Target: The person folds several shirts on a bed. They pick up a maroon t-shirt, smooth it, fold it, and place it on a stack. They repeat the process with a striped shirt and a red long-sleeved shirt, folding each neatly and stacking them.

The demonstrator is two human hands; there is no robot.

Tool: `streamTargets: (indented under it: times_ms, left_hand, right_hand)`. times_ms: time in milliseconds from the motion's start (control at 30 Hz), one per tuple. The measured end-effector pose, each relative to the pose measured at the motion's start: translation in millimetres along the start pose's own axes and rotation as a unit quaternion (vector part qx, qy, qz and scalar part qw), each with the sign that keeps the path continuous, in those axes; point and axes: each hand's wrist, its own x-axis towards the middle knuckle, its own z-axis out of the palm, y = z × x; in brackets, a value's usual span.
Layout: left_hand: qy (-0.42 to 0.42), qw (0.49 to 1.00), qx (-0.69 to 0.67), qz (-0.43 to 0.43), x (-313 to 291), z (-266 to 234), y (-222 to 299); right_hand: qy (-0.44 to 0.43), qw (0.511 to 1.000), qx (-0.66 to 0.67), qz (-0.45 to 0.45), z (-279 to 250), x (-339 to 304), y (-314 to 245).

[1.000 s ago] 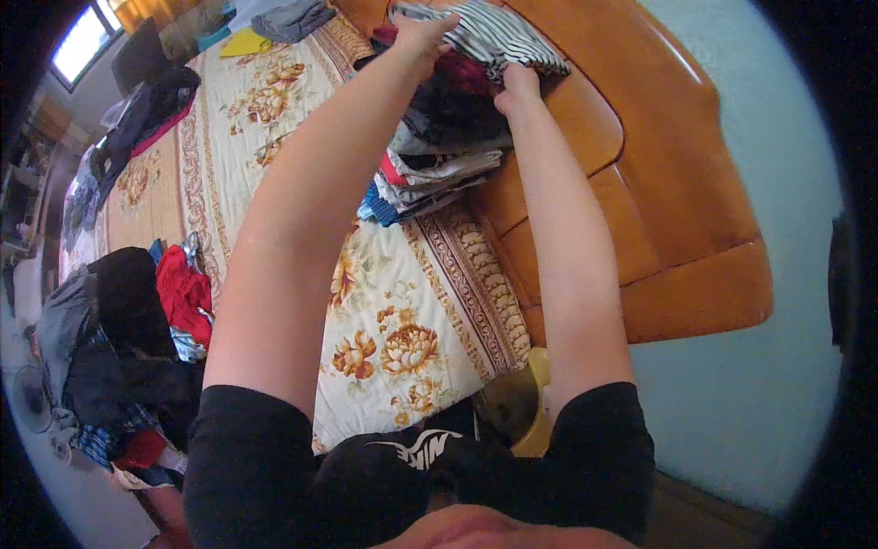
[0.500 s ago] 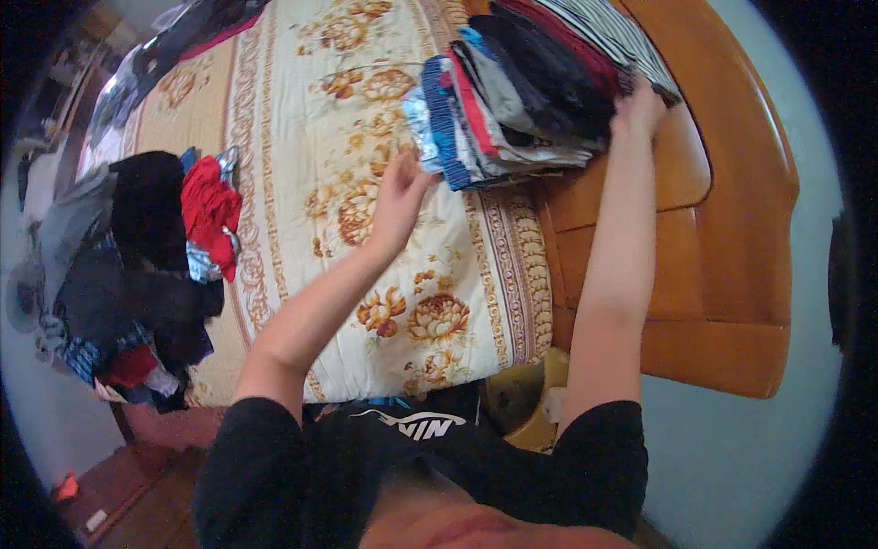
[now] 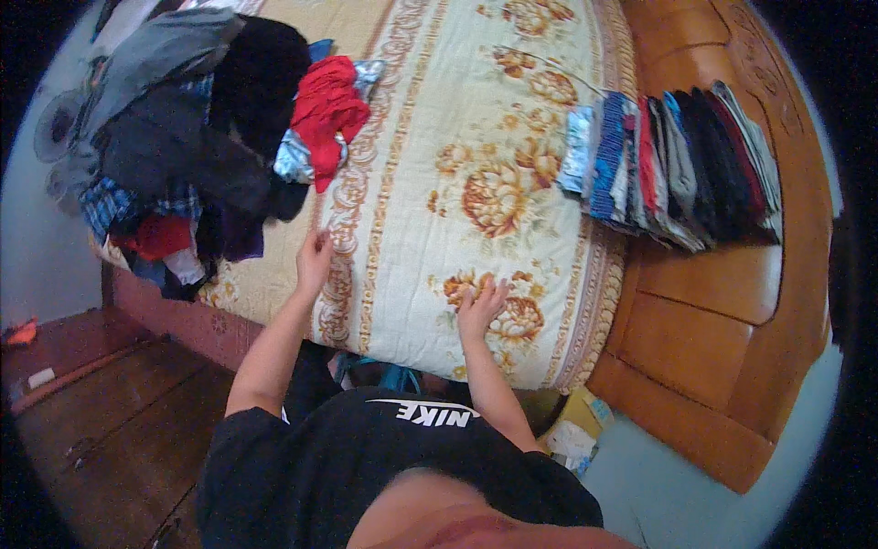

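My left hand (image 3: 314, 263) hovers over the patterned border of the floral bedspread (image 3: 402, 201), below the red garment (image 3: 329, 110). It holds nothing, and its fingers are loosely apart. Above the bedspread's flowers near the front edge, my right hand (image 3: 483, 311) is open with fingers spread. A row of folded clothes (image 3: 681, 174) stands on edge against the wooden headboard at the right, out of reach of both hands. To the left lies a loose heap of dark clothes (image 3: 174, 137), with grey, plaid and red pieces in it. The red garment rests at the heap's right side.
The carved wooden headboard (image 3: 695, 339) runs along the right side. Below the bed's front edge, a yellowish container (image 3: 581, 425) stands near the headboard. Dark wooden furniture (image 3: 110, 421) fills the lower left, with an orange item (image 3: 20, 332) beyond it.
Both hands have left the folded clothes and come back toward me, the left one moving toward the heap. My view has swung left. The folded row now stands by itself against the headboard.
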Motion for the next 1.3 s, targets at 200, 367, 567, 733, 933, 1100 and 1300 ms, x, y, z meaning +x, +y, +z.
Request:
streamTargets:
  times_ms: [200, 367, 567, 733, 933, 1100, 1300]
  left_hand:
    - [0.111, 0.933, 0.294, 0.175, 122.6, -15.9, 44.5]
    - [0.184, 0.944, 0.271, 0.024, 160.4, 27.0, 29.5]
    - [0.229, 0.953, 0.144, 0.138, 135.8, 22.2, 53.2]
    - [0.113, 0.958, -0.062, 0.255, 14.5, 8.0, 116.9]
    - [-0.147, 0.963, -0.063, 0.215, -144.9, 33.6, 39.9]
    - [-0.300, 0.923, -0.180, 0.159, -222.7, 55.3, -20.4]
    - [-0.358, 0.910, -0.196, 0.078, -228.0, 44.2, -22.3]
  right_hand:
    - [-0.060, 0.985, -0.146, -0.062, 26.4, -28.0, -1.1]
    - [-0.040, 0.990, -0.111, -0.082, 30.2, -33.7, 3.9]
    - [0.022, 0.987, -0.094, -0.125, 33.1, -38.6, 10.1]
    - [0.048, 0.986, -0.095, -0.126, 29.1, -39.2, 5.2]
    - [-0.011, 0.998, -0.013, -0.066, 39.8, -19.0, 21.1]
    - [-0.351, 0.657, 0.623, 0.240, -56.3, -70.1, -109.3]
    - [-0.340, 0.594, 0.688, 0.241, -36.4, -126.4, -49.9]
